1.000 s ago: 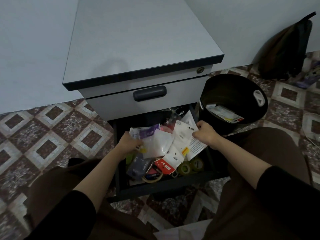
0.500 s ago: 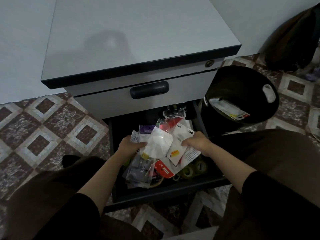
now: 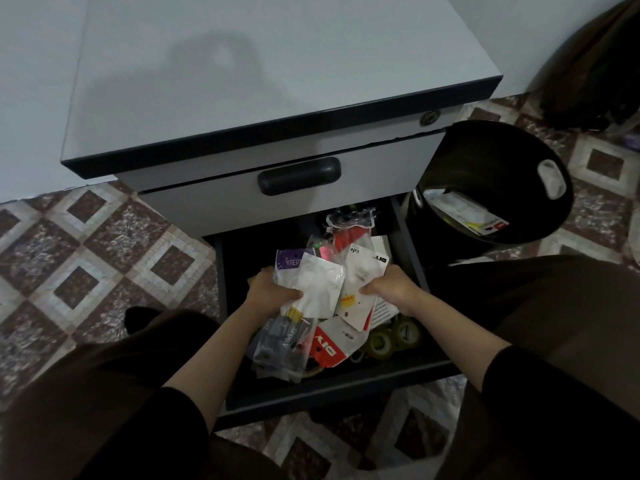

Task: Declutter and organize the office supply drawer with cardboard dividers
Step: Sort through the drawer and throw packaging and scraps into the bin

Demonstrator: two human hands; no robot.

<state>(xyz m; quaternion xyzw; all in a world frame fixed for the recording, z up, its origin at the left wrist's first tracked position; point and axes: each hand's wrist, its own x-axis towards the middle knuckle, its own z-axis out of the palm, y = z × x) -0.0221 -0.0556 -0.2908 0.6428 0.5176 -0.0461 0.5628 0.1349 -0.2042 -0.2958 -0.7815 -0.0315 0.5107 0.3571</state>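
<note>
The lower drawer (image 3: 332,389) of a grey cabinet (image 3: 263,81) stands pulled out, dark inside. A bundle of plastic supply packets (image 3: 322,289), white, purple and red, is lifted above it. My left hand (image 3: 273,292) grips the bundle's left side, thumb on top. My right hand (image 3: 391,289) grips its right side. A clear packet (image 3: 280,348) and a red-and-white packet (image 3: 329,344) hang from the bottom. Rolls of tape (image 3: 391,337) lie in the drawer's front right corner. No cardboard dividers are visible.
A black waste bin (image 3: 491,188) with paper inside stands right of the drawer. The upper drawer with a dark handle (image 3: 299,175) is shut. Patterned tile floor (image 3: 86,258) lies to the left. A dark bag (image 3: 599,71) leans at the far right wall. My knees flank the drawer.
Both hands have drawn together, gathering the loose packets into one bundle and lifting it off the drawer's contents. The camera has moved closer over the drawer.
</note>
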